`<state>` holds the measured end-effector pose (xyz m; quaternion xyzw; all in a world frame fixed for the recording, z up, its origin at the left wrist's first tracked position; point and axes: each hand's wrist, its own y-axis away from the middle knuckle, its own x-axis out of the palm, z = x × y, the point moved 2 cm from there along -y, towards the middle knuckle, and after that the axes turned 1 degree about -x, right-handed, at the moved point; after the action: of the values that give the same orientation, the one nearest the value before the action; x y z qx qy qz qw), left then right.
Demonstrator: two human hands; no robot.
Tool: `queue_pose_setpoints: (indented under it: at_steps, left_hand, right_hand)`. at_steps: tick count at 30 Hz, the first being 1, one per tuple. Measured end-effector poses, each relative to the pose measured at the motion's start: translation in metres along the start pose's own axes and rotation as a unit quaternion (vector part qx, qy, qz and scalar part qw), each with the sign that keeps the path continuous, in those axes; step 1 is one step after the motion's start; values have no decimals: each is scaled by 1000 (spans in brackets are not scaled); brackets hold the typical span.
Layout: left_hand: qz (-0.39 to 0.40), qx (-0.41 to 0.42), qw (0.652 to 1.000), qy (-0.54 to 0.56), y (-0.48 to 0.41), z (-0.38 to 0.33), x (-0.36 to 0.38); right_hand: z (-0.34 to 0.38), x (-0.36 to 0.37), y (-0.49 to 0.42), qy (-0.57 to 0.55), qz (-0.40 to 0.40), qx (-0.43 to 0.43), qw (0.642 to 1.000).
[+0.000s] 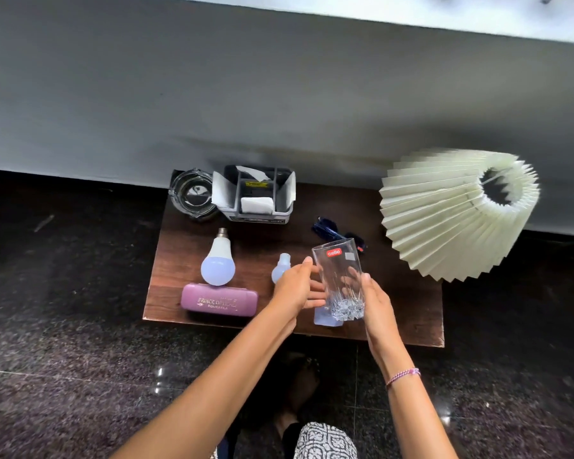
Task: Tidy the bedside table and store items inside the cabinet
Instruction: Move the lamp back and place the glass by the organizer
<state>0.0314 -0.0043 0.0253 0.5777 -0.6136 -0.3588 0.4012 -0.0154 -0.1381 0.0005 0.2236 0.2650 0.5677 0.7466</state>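
tumbler (340, 279) between left hand (295, 288) and right hand (376, 304), near table (401, 313) front edge

Purple case (218, 301); cream pleated lampshade (451, 213); dark-brown table (398, 293)

Clear cut-glass tumbler (337, 265), dark matt wooden table (395, 293), glossy stone floor (80, 359).

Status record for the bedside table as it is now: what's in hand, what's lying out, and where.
held: glass tumbler, tilted, between both hands
right hand: fingers round the tumbler
left hand: fingers against its side
back of table: ashtray, grey organiser
front: large bulb, small bulb, purple case
behind tumbler: blue sunglasses
right: pleated lampshade
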Motion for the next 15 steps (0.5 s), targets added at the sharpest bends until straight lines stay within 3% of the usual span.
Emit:
queue_pose_setpoints:
  at_steps: [15]
  left_hand:
    - [-13,-2,999,-38,12,-52,-115]
  right_hand:
    - [29,104,6,14,75,-22,997]
